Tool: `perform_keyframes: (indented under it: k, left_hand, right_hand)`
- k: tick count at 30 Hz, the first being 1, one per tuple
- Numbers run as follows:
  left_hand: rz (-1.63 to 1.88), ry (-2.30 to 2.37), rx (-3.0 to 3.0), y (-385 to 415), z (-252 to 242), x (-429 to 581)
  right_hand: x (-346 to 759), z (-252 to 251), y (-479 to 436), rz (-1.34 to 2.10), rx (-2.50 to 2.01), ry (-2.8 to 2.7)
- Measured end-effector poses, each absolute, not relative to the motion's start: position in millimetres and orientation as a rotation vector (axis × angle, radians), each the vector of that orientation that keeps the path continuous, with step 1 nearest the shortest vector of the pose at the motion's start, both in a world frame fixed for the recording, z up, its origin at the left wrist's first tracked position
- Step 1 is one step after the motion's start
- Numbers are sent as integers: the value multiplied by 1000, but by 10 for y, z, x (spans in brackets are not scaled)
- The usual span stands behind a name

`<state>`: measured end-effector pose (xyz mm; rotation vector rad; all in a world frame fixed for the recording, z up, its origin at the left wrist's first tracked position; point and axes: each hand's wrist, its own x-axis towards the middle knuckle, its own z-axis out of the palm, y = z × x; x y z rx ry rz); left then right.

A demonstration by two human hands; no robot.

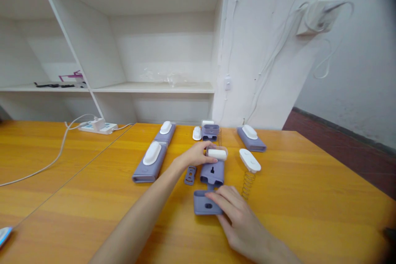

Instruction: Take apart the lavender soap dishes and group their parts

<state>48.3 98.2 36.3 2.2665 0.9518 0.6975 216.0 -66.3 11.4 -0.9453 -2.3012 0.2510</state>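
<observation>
Lavender plastic cap (200, 205) pinched in my right hand (236, 214), nearest me | lavender housing (218, 170) just beyond, long axis running away from me | my left hand (199, 154) grasps its far end

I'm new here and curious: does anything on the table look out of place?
Nothing looks spilled or plainly damaged. At most, a spring lies loose by a white piece, outside the purple case.

Power strip (107, 128) with adapter (98, 124) before white shelving (123, 89); clear plastic (172, 79) inside; outlet box (318, 20) on wall (256, 33).
</observation>
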Motion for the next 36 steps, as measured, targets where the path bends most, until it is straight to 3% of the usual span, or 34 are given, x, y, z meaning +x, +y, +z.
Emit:
perform_keyframes:
  k: [7, 16, 36]
  left_hand:
    - [732, 1092, 2307, 777, 360, 346]
    - [778, 935, 2165, 766, 294, 312]
    - [718, 1020, 2065, 707, 381, 327]
  right_hand:
    - [2246, 206, -405, -216, -1016, -2011]
    - [2216, 222, -430, -479, -1398, -2124]
    - [2071, 278, -460, -440, -1587, -2051]
